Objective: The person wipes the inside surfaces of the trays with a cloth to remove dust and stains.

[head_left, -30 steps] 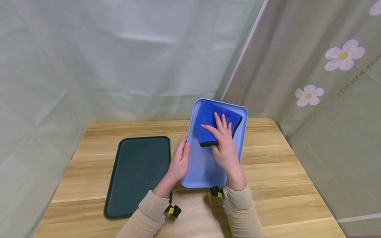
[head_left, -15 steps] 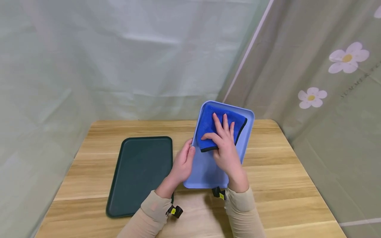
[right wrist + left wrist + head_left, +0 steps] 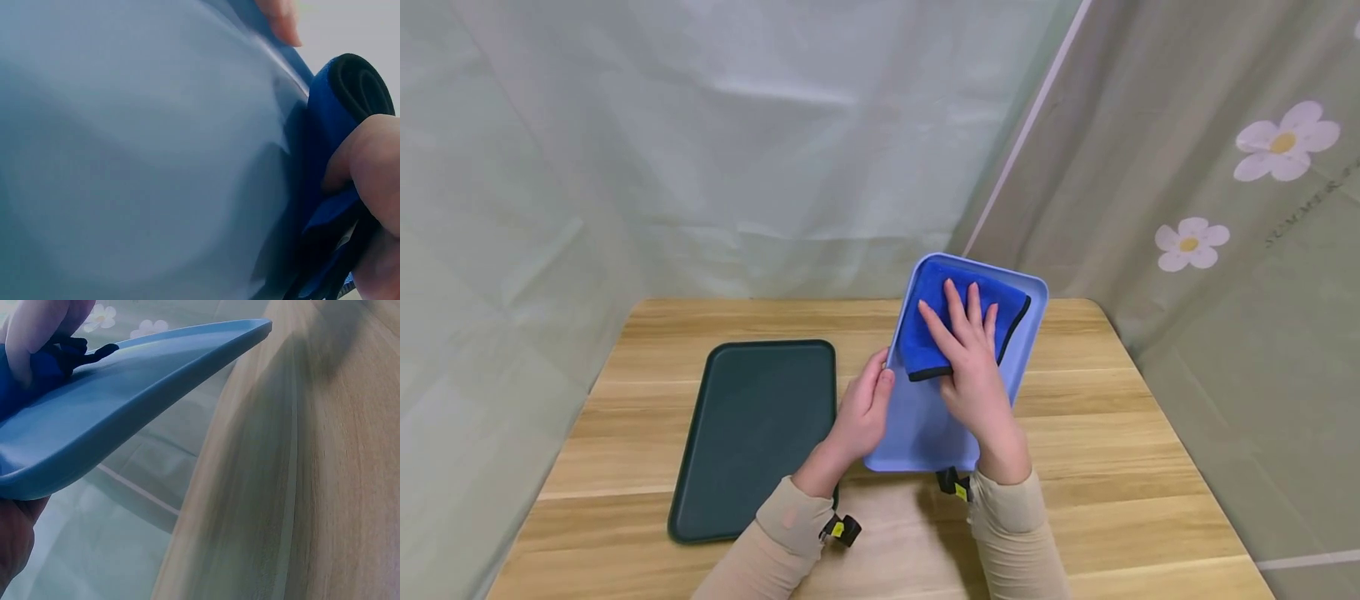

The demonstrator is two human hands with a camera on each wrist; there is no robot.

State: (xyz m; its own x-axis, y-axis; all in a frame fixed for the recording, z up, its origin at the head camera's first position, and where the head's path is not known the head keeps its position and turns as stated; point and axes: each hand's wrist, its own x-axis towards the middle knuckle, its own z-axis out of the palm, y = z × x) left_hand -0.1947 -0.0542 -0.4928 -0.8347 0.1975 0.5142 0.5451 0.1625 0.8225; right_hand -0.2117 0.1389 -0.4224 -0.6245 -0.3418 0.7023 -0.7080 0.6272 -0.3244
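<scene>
A light blue rectangular tray (image 3: pixel 917 425) is held raised and tilted over the table. My left hand (image 3: pixel 859 412) grips its left rim, thumb on the near side; the fingers behind it are hidden in the head view. A folded blue cloth (image 3: pixel 917 342) with black edging lies against the tray's upper inside. My right hand (image 3: pixel 973 367) presses on that cloth with fingers spread and straight. From the right wrist, the thumb (image 3: pixel 369 162) rests at the cloth's rolled fold. In the left wrist view the tray's rim (image 3: pixel 125 428) stands above the wooden surface.
A dark green tray (image 3: pixel 760 433) lies flat on the wooden table (image 3: pixel 1120 467), left of the left hand. Pale curtains (image 3: pixel 790 150) hang behind the table and at both sides, the right one printed with white flowers (image 3: pixel 1191 244).
The blue tray has shifted a little to the right and leans more that way, both hands moving with it. The right index finger, bent half a second ago, is now straight on the cloth.
</scene>
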